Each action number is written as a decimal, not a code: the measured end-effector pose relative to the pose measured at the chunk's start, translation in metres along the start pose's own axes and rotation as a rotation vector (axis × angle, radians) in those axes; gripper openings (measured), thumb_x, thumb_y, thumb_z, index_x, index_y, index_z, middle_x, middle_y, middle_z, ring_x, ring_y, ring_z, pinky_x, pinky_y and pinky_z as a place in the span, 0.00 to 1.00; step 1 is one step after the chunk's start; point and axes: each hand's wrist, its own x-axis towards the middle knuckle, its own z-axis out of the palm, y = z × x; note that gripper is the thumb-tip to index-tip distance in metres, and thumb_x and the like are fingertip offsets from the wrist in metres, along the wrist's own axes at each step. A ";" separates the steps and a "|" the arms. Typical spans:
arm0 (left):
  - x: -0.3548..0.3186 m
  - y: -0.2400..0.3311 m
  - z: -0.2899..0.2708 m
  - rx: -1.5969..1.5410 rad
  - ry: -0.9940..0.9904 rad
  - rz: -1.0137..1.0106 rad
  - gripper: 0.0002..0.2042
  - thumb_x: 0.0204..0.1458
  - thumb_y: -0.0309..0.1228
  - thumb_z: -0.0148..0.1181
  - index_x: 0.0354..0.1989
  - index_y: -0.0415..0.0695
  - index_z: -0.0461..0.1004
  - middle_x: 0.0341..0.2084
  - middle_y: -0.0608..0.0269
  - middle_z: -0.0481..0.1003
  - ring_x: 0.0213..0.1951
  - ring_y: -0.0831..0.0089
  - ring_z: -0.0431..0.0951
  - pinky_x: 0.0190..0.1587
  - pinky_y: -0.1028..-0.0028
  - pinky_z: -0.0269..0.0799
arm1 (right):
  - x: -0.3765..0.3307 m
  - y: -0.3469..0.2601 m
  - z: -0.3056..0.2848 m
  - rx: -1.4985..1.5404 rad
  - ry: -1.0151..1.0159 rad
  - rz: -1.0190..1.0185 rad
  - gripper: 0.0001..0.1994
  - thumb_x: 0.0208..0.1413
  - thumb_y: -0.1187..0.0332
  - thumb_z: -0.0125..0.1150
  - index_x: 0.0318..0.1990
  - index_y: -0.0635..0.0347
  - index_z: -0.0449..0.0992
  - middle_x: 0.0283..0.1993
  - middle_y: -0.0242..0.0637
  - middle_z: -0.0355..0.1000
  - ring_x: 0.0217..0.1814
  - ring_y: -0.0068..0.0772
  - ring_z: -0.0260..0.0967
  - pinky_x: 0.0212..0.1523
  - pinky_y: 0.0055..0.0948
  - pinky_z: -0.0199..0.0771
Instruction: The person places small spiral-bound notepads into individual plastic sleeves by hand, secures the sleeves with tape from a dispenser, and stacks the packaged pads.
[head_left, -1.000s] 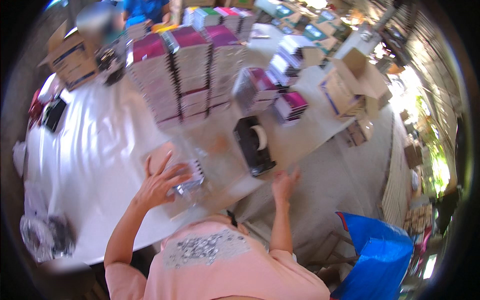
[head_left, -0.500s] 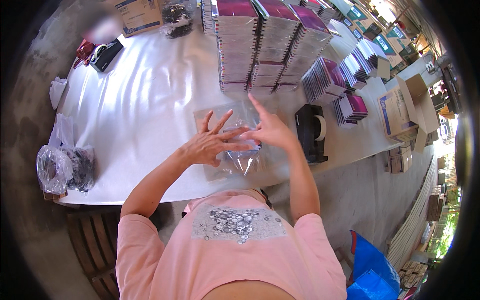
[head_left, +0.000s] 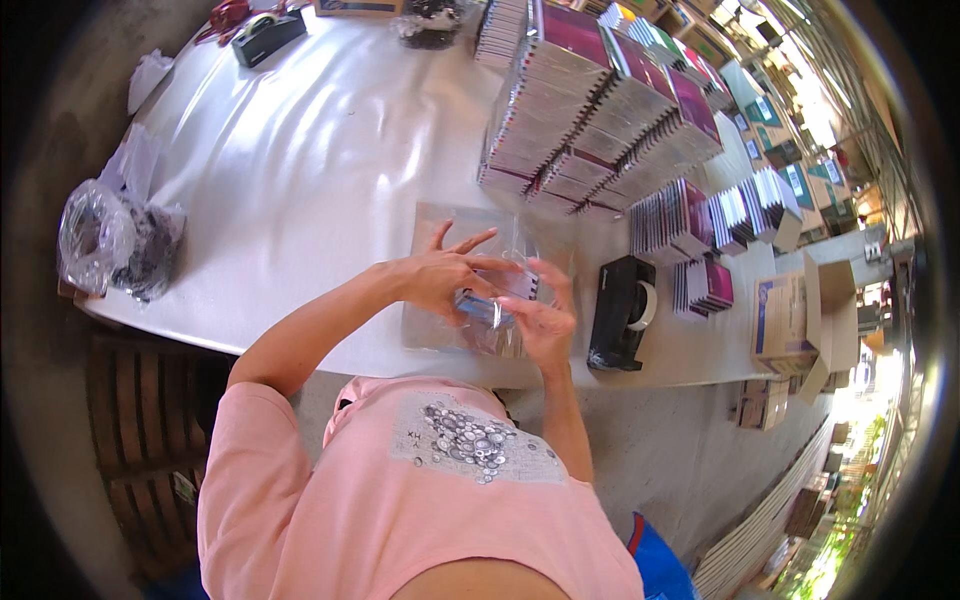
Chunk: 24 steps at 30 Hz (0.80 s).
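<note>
My left hand (head_left: 437, 274) and my right hand (head_left: 540, 316) meet over the near edge of the white table (head_left: 320, 170). Between them they hold a small clear plastic bag (head_left: 490, 297) with something bluish inside; its contents are too small to make out. The left fingers are partly spread above the bag, the right fingers curl around its right side. Under the hands lies a flat stack of clear plastic sleeves (head_left: 455, 225) on the table.
Tall stacks of purple-covered booklets (head_left: 590, 110) stand behind the hands, smaller piles (head_left: 690, 230) to the right. A black tape dispenser (head_left: 622, 312) sits right of my right hand, another (head_left: 265, 35) far back. Cardboard boxes (head_left: 800, 320) at right; plastic bags (head_left: 115, 240) at the left edge.
The view has swung left and down over the table. Both hands came together from apart and now hold the clear bag between them, closer to the table's near edge.
</note>
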 end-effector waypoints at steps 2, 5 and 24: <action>0.002 -0.003 0.007 -0.055 0.072 -0.005 0.22 0.30 0.37 0.69 0.41 0.63 0.78 0.62 0.76 0.56 0.68 0.60 0.35 0.56 0.31 0.26 | 0.001 0.002 0.003 0.071 0.042 0.023 0.27 0.34 0.79 0.66 0.46 0.43 0.76 0.57 0.39 0.62 0.61 0.37 0.57 0.57 0.36 0.57; 0.010 0.001 0.016 -0.165 0.202 0.010 0.14 0.34 0.38 0.69 0.34 0.60 0.80 0.57 0.73 0.61 0.66 0.61 0.43 0.57 0.35 0.33 | -0.008 0.013 0.006 0.477 0.293 0.276 0.29 0.37 0.78 0.67 0.51 0.47 0.72 0.59 0.37 0.61 0.61 0.35 0.55 0.56 0.35 0.58; 0.025 -0.016 0.025 -1.035 0.364 -0.119 0.55 0.34 0.28 0.73 0.66 0.49 0.34 0.42 0.48 0.73 0.45 0.62 0.73 0.46 0.68 0.68 | 0.020 0.011 -0.006 0.801 0.092 0.953 0.41 0.41 0.76 0.64 0.64 0.53 0.49 0.42 0.35 0.68 0.42 0.26 0.65 0.44 0.27 0.67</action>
